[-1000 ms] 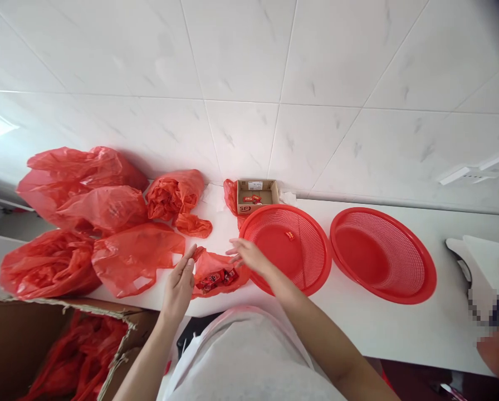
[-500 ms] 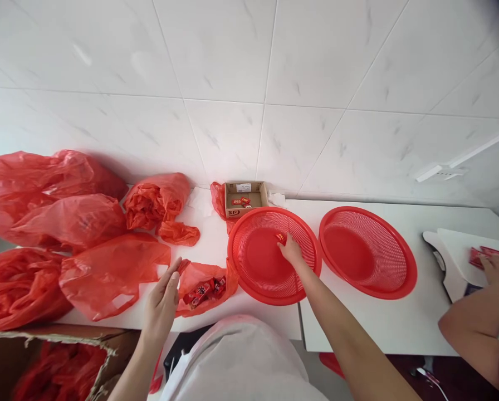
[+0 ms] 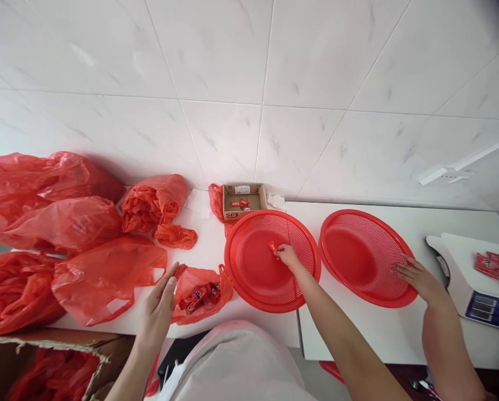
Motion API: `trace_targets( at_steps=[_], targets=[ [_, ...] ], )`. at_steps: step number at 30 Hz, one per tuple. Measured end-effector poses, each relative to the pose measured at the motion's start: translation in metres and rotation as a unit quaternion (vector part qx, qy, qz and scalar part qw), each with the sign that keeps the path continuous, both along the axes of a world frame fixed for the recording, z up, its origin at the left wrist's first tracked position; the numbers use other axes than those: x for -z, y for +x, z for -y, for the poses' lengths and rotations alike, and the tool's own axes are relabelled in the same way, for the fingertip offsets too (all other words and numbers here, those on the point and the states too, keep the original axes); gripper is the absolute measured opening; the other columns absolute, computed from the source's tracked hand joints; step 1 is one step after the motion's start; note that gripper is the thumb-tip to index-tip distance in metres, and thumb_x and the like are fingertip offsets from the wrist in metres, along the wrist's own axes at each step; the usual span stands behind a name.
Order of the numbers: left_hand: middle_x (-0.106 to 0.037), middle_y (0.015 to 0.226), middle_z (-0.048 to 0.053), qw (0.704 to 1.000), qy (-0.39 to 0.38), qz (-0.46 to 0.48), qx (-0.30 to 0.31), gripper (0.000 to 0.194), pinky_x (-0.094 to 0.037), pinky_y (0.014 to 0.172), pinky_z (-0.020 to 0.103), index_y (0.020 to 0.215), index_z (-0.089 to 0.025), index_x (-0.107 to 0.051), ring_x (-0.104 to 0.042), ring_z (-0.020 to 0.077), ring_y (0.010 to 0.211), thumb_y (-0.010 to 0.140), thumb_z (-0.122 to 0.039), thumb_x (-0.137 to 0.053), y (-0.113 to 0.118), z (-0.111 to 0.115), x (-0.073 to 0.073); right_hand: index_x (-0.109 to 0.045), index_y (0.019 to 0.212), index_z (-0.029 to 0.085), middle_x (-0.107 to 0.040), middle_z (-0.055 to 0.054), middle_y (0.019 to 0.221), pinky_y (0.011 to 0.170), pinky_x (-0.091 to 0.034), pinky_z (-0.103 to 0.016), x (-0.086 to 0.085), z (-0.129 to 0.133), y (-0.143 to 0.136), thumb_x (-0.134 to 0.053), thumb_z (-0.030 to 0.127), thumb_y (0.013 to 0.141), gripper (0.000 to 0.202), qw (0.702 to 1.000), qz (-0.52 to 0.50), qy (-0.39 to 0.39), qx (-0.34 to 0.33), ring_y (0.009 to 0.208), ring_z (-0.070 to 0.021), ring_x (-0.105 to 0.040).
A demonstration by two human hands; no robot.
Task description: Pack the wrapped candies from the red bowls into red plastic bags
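My right hand pinches a small red packet over the round red plastic basket. Apart from that packet, I see only the basket's bare floor and mesh wall. My left hand is held edge-on with its fingers stretched out, and it grips nothing. Just right of it, an opened red plastic bag lies on the table with several red packets inside. A flattened red bag lies left of that hand.
Another person's hand reaches over the second red basket. Right of it, red packets lie on a white scale. A small cardboard box stands behind my basket. Full red bags crowd the left, above a large carton.
My right hand has moved slightly left with the red packet. The other person's hand has left the packets on the scale and come over the second basket. My left hand stays outstretched.
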State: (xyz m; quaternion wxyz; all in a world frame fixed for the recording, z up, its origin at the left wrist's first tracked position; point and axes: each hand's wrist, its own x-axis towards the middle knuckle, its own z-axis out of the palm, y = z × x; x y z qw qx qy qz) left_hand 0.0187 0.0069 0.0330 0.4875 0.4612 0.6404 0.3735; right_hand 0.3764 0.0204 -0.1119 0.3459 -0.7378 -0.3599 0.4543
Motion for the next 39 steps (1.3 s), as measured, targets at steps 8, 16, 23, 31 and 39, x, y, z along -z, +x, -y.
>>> trace_targets(
  at_steps=[8,16,23,31,39],
  targets=[
    [-0.064,0.067,0.001,1.000,0.007,-0.024,0.000,0.082,-0.030,0.042,0.021,0.136,-0.016,-0.053,-0.028,0.0077,0.047,0.074,-0.068,-0.058,0.005,0.003,-0.003,-0.058,0.084,0.022,-0.064,-0.001,0.085,0.072,-0.049,-0.030,-0.064,0.025,-0.056,-0.059,0.032,0.083,0.010,0.980,-0.019,0.199,0.017,0.077,-0.0156,-0.061],
    [-0.051,0.050,-0.005,0.998,0.035,-0.047,0.020,0.077,-0.036,0.046,0.023,0.137,-0.014,-0.053,-0.030,0.0093,0.045,0.079,-0.066,-0.054,-0.003,0.008,0.001,-0.059,0.088,0.023,-0.062,-0.003,0.089,0.071,-0.049,-0.028,-0.124,0.040,-0.103,-0.052,0.015,0.088,0.010,0.901,0.065,0.429,-0.028,0.083,-0.0158,-0.061],
    [-0.073,0.080,0.007,0.995,0.069,-0.064,0.013,0.062,-0.050,0.060,0.029,0.133,-0.017,-0.058,-0.059,0.0161,0.060,0.085,-0.056,-0.052,-0.010,0.012,0.001,-0.061,0.101,0.022,-0.065,-0.005,0.099,0.076,-0.050,-0.029,-0.121,0.046,-0.185,-0.049,0.010,0.087,0.022,0.906,0.108,0.367,-0.183,0.091,-0.0172,-0.062],
    [-0.074,0.097,0.009,0.995,0.082,-0.061,-0.013,0.059,-0.054,0.072,0.033,0.132,-0.017,-0.058,-0.067,0.0215,0.082,0.085,-0.051,-0.053,-0.024,0.015,0.002,-0.058,0.123,0.023,-0.061,-0.008,0.122,0.097,-0.046,-0.039,-0.100,0.055,-0.150,-0.046,0.026,0.094,0.031,0.932,0.159,0.233,-0.227,0.115,-0.0221,-0.056],
    [-0.070,0.115,0.012,0.997,0.043,-0.059,0.008,0.074,-0.046,0.049,0.025,0.138,-0.021,-0.047,-0.053,0.0102,0.049,0.077,-0.059,-0.061,-0.038,0.005,0.016,-0.065,0.119,0.029,-0.068,-0.006,0.118,0.092,-0.047,-0.043,-0.042,0.134,-0.072,-0.065,0.044,0.082,0.040,0.931,0.274,0.038,-0.237,0.108,-0.0286,-0.062]
  ],
)
